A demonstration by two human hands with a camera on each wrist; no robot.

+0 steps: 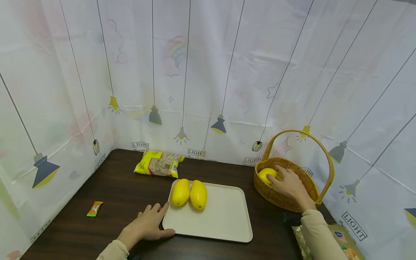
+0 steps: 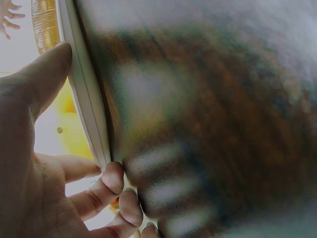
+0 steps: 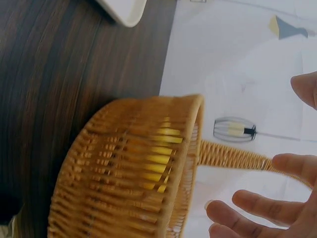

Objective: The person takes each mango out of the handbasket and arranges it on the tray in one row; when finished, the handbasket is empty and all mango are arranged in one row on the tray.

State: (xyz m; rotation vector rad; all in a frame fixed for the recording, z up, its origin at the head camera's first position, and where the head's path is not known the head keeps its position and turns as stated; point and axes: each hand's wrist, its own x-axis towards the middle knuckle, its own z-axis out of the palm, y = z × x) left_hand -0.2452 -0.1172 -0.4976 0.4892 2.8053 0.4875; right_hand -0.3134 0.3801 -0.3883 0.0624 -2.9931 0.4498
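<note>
Two yellow mangoes (image 1: 180, 193) lie side by side at the left end of a cream tray (image 1: 224, 216). My left hand (image 1: 144, 224) is at the tray's near left corner, thumb by the front edge and fingers spread along the left side; the left wrist view shows the fingertips right at the rim. Another yellow fruit (image 1: 267, 176), apparently a mango, sits inside a wicker basket (image 1: 271, 193) with an arched handle. Over the basket reaches my right hand (image 1: 289, 183), fingers spread and loosely bent beside the fruit. Nothing is gripped in the right wrist view.
A yellow and clear food packet (image 1: 160, 164) lies behind the tray. On the left of the dark table (image 1: 107, 184) is a small orange and green wrapped sweet (image 1: 95, 209). A gold bag (image 1: 346, 242) lies partly under the right sleeve. Printed curtains (image 1: 208, 79) enclose the table.
</note>
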